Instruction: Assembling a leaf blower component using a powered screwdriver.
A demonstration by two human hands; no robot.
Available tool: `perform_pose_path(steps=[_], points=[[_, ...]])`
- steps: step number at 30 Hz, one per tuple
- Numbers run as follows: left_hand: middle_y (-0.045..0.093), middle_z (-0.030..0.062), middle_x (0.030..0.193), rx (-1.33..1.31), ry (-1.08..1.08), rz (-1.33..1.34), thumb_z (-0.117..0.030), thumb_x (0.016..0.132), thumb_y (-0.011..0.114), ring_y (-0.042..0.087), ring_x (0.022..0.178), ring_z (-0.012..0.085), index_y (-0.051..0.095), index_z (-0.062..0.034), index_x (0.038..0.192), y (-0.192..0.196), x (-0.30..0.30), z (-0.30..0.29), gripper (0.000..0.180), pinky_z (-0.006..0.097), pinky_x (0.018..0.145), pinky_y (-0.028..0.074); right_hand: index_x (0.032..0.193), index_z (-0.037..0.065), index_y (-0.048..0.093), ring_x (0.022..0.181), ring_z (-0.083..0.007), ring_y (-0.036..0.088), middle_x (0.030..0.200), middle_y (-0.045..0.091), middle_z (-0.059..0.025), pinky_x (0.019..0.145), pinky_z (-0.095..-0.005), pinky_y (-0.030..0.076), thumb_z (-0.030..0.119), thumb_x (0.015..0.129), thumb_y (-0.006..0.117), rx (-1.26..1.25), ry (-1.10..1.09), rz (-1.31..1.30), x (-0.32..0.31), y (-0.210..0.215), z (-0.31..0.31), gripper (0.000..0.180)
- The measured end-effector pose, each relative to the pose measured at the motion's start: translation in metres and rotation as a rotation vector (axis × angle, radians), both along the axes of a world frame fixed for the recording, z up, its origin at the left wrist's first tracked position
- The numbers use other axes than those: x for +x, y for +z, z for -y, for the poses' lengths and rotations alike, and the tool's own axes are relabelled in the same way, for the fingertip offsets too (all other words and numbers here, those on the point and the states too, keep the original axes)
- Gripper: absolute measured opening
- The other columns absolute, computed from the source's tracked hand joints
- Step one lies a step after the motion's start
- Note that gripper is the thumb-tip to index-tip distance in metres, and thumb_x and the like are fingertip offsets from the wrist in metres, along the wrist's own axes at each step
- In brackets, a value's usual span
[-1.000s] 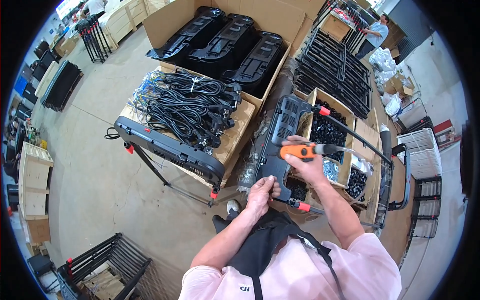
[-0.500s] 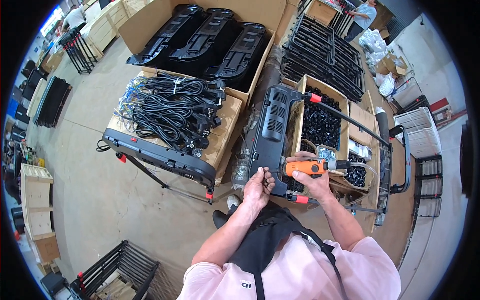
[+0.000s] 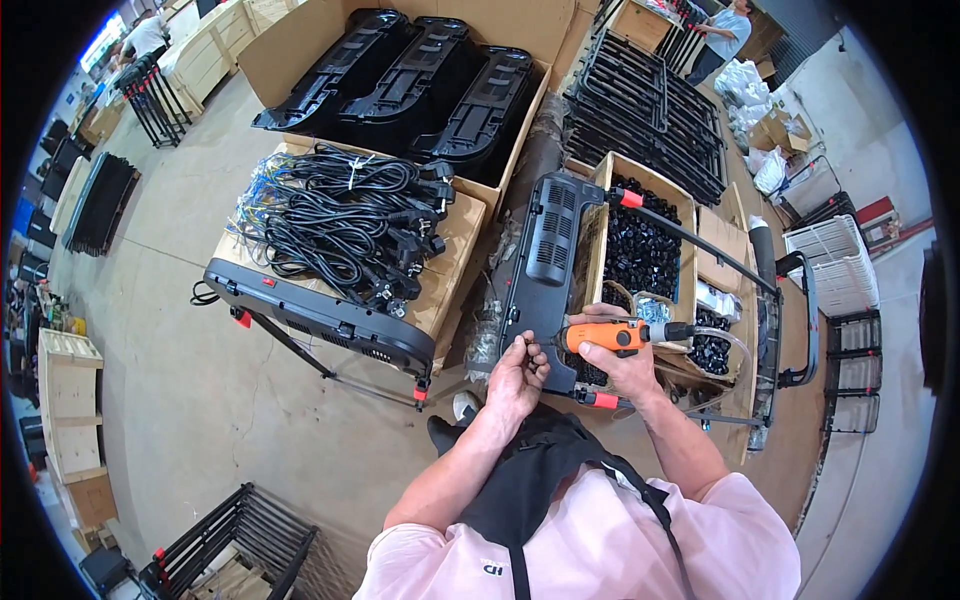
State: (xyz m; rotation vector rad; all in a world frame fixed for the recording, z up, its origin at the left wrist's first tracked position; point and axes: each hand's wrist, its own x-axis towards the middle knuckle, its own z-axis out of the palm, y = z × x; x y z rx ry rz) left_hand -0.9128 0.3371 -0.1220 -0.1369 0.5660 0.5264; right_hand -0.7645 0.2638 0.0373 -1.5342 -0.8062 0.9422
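My right hand [image 3: 622, 368] is wrapped round an orange air screwdriver [image 3: 605, 336], its hose end toward the right and its tip toward the left. The tip is close to the lower part of a black plastic housing [image 3: 545, 300] with vent slots; I cannot tell if it touches. My left hand [image 3: 517, 380] is closed at the housing's near edge, its fingers curled together just left of the tip. Whatever these fingers hold is too small to make out. The housing joins a black tube frame [image 3: 700, 240] with red clips.
Behind the frame stands a wooden box [image 3: 650, 235] of small black parts. To the left, bundled black power cables [image 3: 340, 215] lie on a carton, with another housing [image 3: 320, 312] in front. A large carton holds black covers [image 3: 400, 75]. A person [image 3: 725, 35] stands far right.
The screwdriver and my right hand have shifted very slightly to the left. My left hand stays nearly where it was, still closed at the housing's edge.
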Motion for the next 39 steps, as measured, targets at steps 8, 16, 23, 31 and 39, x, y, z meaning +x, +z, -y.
perform_pose_path(steps=[8,16,23,31,39], points=[[0.064,-0.0027,0.089,-0.054,0.016,0.103,-0.036,0.113,0.051,0.063,0.078,0.0135,0.065,-0.0111,0.128,-0.005,0.001,-0.007,0.032,0.030,0.073,0.058,0.138,-0.002,0.055,0.120,-0.0237,0.068,0.129,0.071,-0.0183,0.108,-0.0396,0.054,0.006,0.088,0.078,0.012,-0.005,0.044,-0.011,-0.009,-0.010,0.056],[0.062,-0.0035,0.089,-0.051,0.040,0.102,-0.027,0.113,0.052,0.060,0.079,0.0123,0.062,-0.0101,0.132,-0.009,0.005,-0.016,0.028,0.029,0.074,0.054,0.140,0.000,0.055,0.121,-0.0214,0.067,0.133,0.068,-0.0156,0.108,-0.0363,0.053,0.004,0.090,0.078,0.015,0.003,0.076,-0.018,-0.037,-0.024,0.054],[0.064,-0.0017,0.092,-0.052,0.029,0.091,-0.023,0.112,0.054,0.063,0.083,0.0122,0.062,-0.0072,0.127,-0.005,0.005,-0.019,0.023,0.029,0.078,0.056,0.136,0.003,0.059,0.118,-0.0188,0.068,0.127,0.070,-0.0120,0.105,-0.0343,0.055,0.008,0.092,0.077,-0.014,0.057,0.139,-0.027,-0.027,-0.041,0.048],[0.063,0.0156,0.136,0.004,-0.065,0.082,-0.016,0.111,0.050,0.067,0.123,0.0240,0.055,0.0033,0.137,-0.005,0.003,-0.005,0.032,0.039,0.111,0.056,0.125,0.006,0.068,0.103,-0.0173,0.070,0.111,0.073,-0.0079,0.092,-0.0328,0.057,0.018,0.091,0.079,-0.098,0.164,0.389,-0.033,-0.026,-0.059,0.038],[0.067,0.0109,0.123,0.020,-0.177,0.104,-0.020,0.114,0.043,0.068,0.113,0.0213,0.058,-0.0018,0.136,0.005,0.005,0.003,0.032,0.038,0.099,0.059,0.138,0.005,0.060,0.120,-0.0175,0.067,0.129,0.071,-0.0111,0.104,-0.0336,0.054,0.010,0.091,0.078,-0.036,0.060,0.187,-0.030,-0.009,-0.044,0.051]])
